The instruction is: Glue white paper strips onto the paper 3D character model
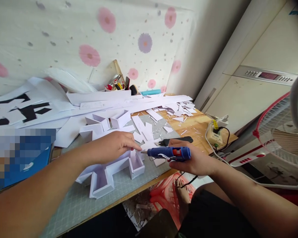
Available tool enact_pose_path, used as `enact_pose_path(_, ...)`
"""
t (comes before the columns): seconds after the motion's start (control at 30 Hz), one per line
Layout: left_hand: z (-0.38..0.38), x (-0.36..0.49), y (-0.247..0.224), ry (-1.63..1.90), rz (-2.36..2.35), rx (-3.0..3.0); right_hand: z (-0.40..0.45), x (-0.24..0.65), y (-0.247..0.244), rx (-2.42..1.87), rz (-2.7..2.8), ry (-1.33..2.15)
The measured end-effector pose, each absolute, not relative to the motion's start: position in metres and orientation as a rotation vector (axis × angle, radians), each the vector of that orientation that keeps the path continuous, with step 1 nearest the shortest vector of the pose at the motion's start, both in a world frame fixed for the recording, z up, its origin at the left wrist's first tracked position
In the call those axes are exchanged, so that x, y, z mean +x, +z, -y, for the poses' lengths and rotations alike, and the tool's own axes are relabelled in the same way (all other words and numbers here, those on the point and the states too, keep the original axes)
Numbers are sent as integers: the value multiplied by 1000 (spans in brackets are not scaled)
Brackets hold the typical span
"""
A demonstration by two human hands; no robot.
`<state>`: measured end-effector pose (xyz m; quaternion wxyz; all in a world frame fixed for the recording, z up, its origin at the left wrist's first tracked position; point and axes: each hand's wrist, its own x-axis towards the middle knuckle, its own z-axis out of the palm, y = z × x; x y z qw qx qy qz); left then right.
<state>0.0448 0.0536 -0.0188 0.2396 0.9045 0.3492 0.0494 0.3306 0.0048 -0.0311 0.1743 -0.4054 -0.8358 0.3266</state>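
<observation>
Over a cutting mat (76, 208), the right hand (198, 162) grips a blue glue gun (169, 153) by a white walled form (119, 169).
Left hand's (111, 145) hold unclear; nozzle (144, 152) so near, a slip could burn it.

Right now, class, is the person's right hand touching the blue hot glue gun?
Touching. The head view shows the right hand gripping the blue hot glue gun around its rear half.

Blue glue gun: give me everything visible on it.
The glue gun has a plastic-looking blue body, a red part showing in a side cut-out, and a tapered nozzle. The right hand grips it roughly level above the workbench, nozzle pointing toward the left hand. Whether the tip touches that hand can't be told. A thin white strip curves along its side.
</observation>
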Motion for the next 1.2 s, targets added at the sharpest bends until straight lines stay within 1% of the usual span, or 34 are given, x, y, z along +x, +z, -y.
enact_pose_path(0.37,-53,44,-19,151,-952,2486,-7,318,-32,-1139,2433,853)
enact_pose_path(0.93,-52,46,-18,157,-955,2474,-5,318,-29,-1244,2380,937)
enact_pose_path(1.2,-51,45,-18,174,-939,2483,-7,318,-28,-1231,2432,891)
